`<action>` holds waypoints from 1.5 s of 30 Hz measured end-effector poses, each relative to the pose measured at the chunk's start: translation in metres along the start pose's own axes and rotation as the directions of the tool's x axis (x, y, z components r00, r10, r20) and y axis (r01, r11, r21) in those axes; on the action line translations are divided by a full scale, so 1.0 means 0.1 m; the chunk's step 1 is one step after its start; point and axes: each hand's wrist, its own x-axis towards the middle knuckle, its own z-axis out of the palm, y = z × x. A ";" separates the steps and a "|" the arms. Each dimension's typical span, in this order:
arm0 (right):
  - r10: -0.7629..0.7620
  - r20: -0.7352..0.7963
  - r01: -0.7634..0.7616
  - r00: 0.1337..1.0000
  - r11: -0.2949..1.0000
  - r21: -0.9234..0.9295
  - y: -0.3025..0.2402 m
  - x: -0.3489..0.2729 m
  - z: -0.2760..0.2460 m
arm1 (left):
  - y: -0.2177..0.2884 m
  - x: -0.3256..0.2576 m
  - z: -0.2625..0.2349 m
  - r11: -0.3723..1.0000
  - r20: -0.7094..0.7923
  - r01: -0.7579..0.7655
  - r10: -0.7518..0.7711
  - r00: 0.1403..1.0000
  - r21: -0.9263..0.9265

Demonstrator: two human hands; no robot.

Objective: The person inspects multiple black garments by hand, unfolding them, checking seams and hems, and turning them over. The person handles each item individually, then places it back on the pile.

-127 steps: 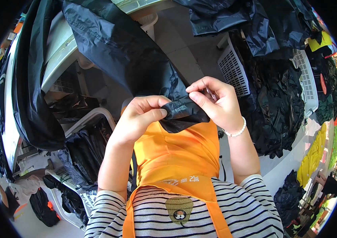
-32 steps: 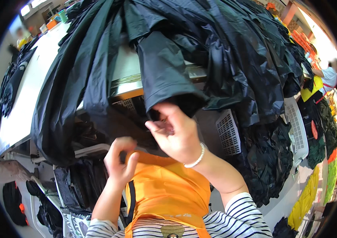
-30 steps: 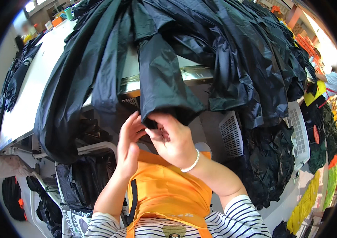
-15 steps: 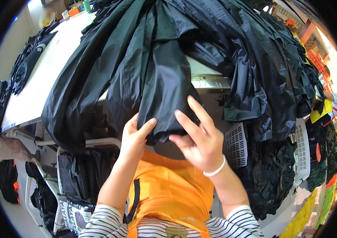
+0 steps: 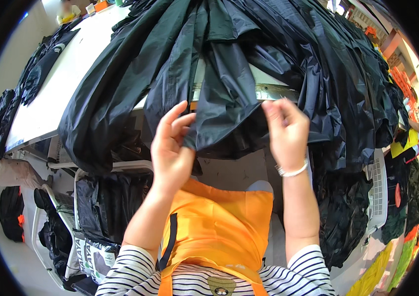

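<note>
Two hands frame the open end of a black sleeve or trouser leg (image 5: 226, 116), which hangs off the front edge of the white bench (image 5: 61, 93), just beyond our orange apron (image 5: 229, 212). Our right hand (image 5: 290, 133) is nearly closed, thumb and fingertips pinching the hem at its right corner. Our left hand (image 5: 170, 150) is half open at the left corner, fingers parted; its thumb meets the cloth, but we cannot tell whether it grips. Holding the corners well apart seems to keep the hem spread and its opening turned toward us, while the bench probably bears the weight of the other black garments (image 5: 125, 74) draped around it.

The upper end of our piece disappears under folds, and the heap is cut off by the top rim. Our right fingertips are blurred, and the opening's inside is too dark to read. On the right, crumpled dark cloth (image 5: 345, 212) bulges near a white crate (image 5: 379, 185); we cannot make out whether the crate holds it.
</note>
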 end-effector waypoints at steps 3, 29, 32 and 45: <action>0.020 0.117 -0.035 0.993 0.991 0.132 -0.04 0.19 -0.22 | -0.09 0.16 -0.26 0.998 0.110 -0.037 0.031 0.993 0.051; 0.140 -0.022 -0.126 0.990 0.938 0.323 0.00 -0.04 -0.15 | -0.51 -0.50 0.29 0.991 -0.199 0.105 -0.120 0.973 -0.087; 0.175 0.068 -0.187 0.982 0.919 0.346 -0.01 -0.04 -0.07 | -0.68 -0.57 0.52 0.732 0.154 0.581 -0.567 0.809 -0.357; -0.088 0.290 0.069 0.953 0.995 0.076 -0.13 -0.45 -0.15 | -0.19 -0.34 0.46 0.706 0.132 0.411 -0.415 0.900 -0.577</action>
